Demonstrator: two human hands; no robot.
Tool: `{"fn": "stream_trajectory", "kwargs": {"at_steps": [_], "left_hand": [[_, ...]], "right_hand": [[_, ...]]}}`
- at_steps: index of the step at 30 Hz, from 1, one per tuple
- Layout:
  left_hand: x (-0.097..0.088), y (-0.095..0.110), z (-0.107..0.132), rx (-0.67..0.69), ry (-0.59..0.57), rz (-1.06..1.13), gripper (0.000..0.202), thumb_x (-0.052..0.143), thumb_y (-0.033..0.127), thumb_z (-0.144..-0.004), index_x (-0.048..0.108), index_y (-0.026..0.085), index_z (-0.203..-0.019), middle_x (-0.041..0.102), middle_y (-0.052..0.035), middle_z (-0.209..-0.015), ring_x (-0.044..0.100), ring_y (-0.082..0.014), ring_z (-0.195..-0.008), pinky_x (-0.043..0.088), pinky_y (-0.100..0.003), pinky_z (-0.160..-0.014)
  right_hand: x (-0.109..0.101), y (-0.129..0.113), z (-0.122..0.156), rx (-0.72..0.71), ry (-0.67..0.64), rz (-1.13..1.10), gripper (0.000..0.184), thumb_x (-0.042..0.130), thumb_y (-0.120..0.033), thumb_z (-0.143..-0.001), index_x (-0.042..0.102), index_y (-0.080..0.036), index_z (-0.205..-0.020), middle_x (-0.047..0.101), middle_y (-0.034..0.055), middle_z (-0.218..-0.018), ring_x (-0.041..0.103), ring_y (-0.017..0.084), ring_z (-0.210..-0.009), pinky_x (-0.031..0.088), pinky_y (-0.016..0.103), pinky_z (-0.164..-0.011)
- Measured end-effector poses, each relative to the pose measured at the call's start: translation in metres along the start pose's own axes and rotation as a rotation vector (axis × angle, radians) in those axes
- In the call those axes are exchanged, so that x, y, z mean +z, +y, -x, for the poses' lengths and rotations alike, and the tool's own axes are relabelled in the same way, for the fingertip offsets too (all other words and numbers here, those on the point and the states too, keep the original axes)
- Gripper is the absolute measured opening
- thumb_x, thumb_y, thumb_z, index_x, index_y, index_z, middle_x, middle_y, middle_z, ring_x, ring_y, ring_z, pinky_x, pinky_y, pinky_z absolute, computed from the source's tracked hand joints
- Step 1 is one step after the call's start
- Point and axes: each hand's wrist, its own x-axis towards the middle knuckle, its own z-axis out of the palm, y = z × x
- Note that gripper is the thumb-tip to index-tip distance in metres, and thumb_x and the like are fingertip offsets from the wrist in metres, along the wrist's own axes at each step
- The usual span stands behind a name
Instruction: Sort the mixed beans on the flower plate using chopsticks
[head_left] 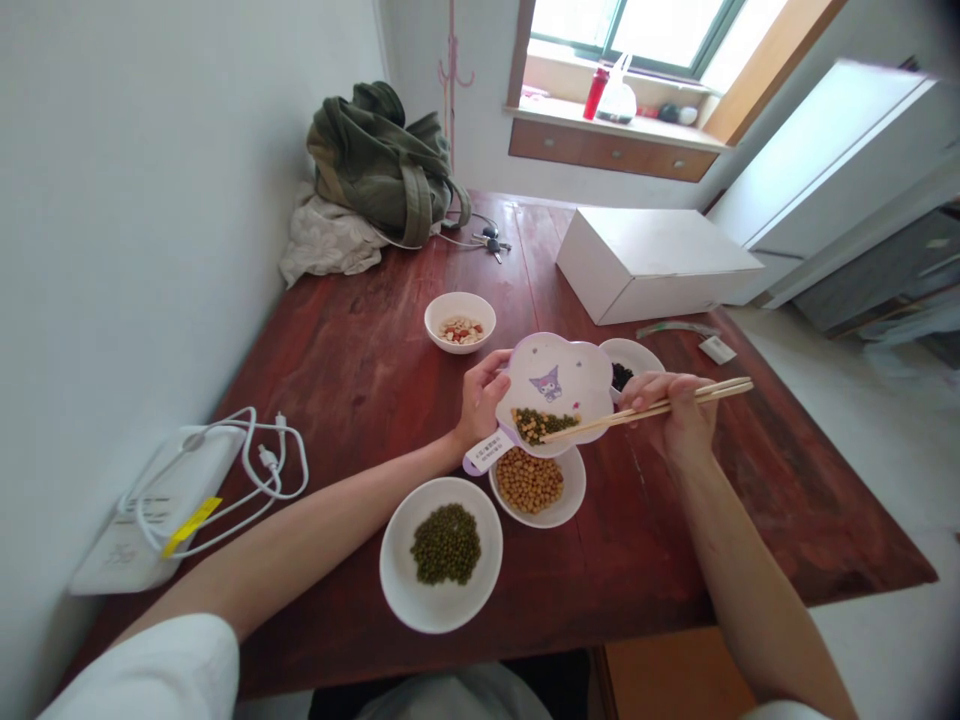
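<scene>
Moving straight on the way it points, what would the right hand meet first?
Probably the cloud-shaped plate, just left of the right hand, though whether they touch is unclear.

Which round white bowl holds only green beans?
The bowl lowest in view; the other three hold tan beans, dark contents and pale-reddish pieces.

A bright window [574, 18] breaks the pale far wall [416, 50].

The white dish [592, 385] bears a purple cartoon print [548, 384], the chopsticks [709, 393] pale tan.
</scene>
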Motion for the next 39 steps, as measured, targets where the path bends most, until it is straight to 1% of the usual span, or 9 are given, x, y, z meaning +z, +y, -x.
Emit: {"fn": "stream_trajectory", "kwargs": {"at_steps": [4, 9, 14, 17, 24, 29, 32, 37, 39], "left_hand": [[0.001, 0.001, 0.000, 0.000, 0.018, -0.008, 0.054, 0.076, 0.065, -0.074, 0.071, 0.014, -0.091, 0.065, -0.0032, -0.078, 0.051, -0.0136, -0.067, 0.042, -0.024, -0.060], [0.000, 0.001, 0.002, 0.002, -0.007, -0.014, 0.053, 0.073, 0.066, -0.077, 0.070, 0.015, -0.093, 0.064, -0.0026, -0.077, 0.052, -0.0145, -0.069, 0.043, -0.025, -0.063], [-0.001, 0.001, 0.002, 0.015, -0.020, -0.010, 0.052, 0.072, 0.066, -0.079, 0.068, 0.015, -0.091, 0.061, -0.0018, -0.075, 0.051, -0.0144, -0.069, 0.042, -0.025, -0.063], [-0.001, 0.000, 0.002, 0.012, -0.024, -0.008, 0.053, 0.073, 0.065, -0.079, 0.069, 0.014, -0.093, 0.060, -0.0011, -0.075, 0.050, -0.0130, -0.068, 0.043, -0.023, -0.063], [-0.002, -0.003, 0.001, 0.039, -0.024, 0.011, 0.053, 0.074, 0.065, -0.078, 0.069, 0.015, -0.092, 0.059, -0.0013, -0.074, 0.050, -0.0129, -0.066, 0.042, -0.022, -0.060], [-0.004, -0.005, 0.002, 0.031, -0.030, -0.003, 0.057, 0.073, 0.068, -0.078, 0.071, 0.014, -0.098, 0.063, -0.0022, -0.076, 0.048, -0.0127, -0.065, 0.041, -0.023, -0.060], [-0.005, -0.007, 0.002, 0.019, -0.030, 0.002, 0.059, 0.073, 0.067, -0.079, 0.072, 0.013, -0.102, 0.065, -0.0028, -0.080, 0.050, -0.0129, -0.067, 0.040, -0.023, -0.061], [-0.004, -0.009, 0.001, 0.011, -0.033, 0.015, 0.060, 0.074, 0.068, -0.078, 0.072, 0.013, -0.103, 0.067, -0.0038, -0.083, 0.052, -0.0136, -0.069, 0.041, -0.024, -0.063], [-0.004, -0.010, 0.001, 0.006, -0.039, 0.030, 0.058, 0.074, 0.066, -0.080, 0.072, 0.014, -0.104, 0.066, -0.0036, -0.083, 0.052, -0.0133, -0.069, 0.041, -0.023, -0.063]], "right_hand": [[0.002, 0.000, 0.001, -0.036, 0.026, 0.002, 0.054, 0.067, -0.058, -0.100, 0.078, -0.017, -0.066, 0.065, 0.0097, -0.061, 0.060, 0.016, -0.052, 0.044, 0.025, -0.041], [0.003, 0.001, 0.005, -0.042, -0.016, 0.014, 0.053, 0.065, -0.057, -0.101, 0.079, -0.018, -0.069, 0.066, 0.0097, -0.061, 0.059, 0.016, -0.052, 0.038, 0.025, -0.041], [0.001, 0.003, 0.006, -0.079, -0.058, 0.040, 0.050, 0.065, -0.053, -0.102, 0.079, -0.018, -0.069, 0.067, 0.0092, -0.061, 0.063, 0.019, -0.055, 0.046, 0.031, -0.051], [0.000, 0.005, 0.006, -0.088, -0.080, 0.063, 0.049, 0.064, -0.052, -0.103, 0.079, -0.018, -0.071, 0.068, 0.0095, -0.063, 0.064, 0.019, -0.058, 0.047, 0.032, -0.054], [-0.005, 0.004, 0.007, -0.076, -0.105, 0.117, 0.051, 0.064, -0.052, -0.103, 0.078, -0.016, -0.069, 0.069, 0.0103, -0.065, 0.065, 0.020, -0.058, 0.046, 0.031, -0.051], [-0.010, -0.002, 0.004, -0.119, -0.035, 0.126, 0.047, 0.064, -0.048, -0.104, 0.079, -0.019, -0.071, 0.067, 0.0086, -0.063, 0.065, 0.020, -0.057, 0.045, 0.031, -0.048], [-0.008, -0.002, 0.004, -0.140, -0.021, 0.125, 0.049, 0.063, -0.050, -0.104, 0.079, -0.018, -0.069, 0.067, 0.0088, -0.061, 0.065, 0.019, -0.057, 0.046, 0.030, -0.048], [-0.003, 0.001, 0.004, -0.139, -0.060, 0.136, 0.049, 0.061, -0.050, -0.105, 0.081, -0.016, -0.075, 0.069, 0.0107, -0.066, 0.063, 0.017, -0.056, 0.042, 0.027, -0.046], [-0.003, 0.002, 0.005, -0.142, -0.063, 0.139, 0.049, 0.061, -0.050, -0.105, 0.081, -0.016, -0.075, 0.070, 0.0108, -0.067, 0.064, 0.018, -0.057, 0.044, 0.028, -0.047]]}}
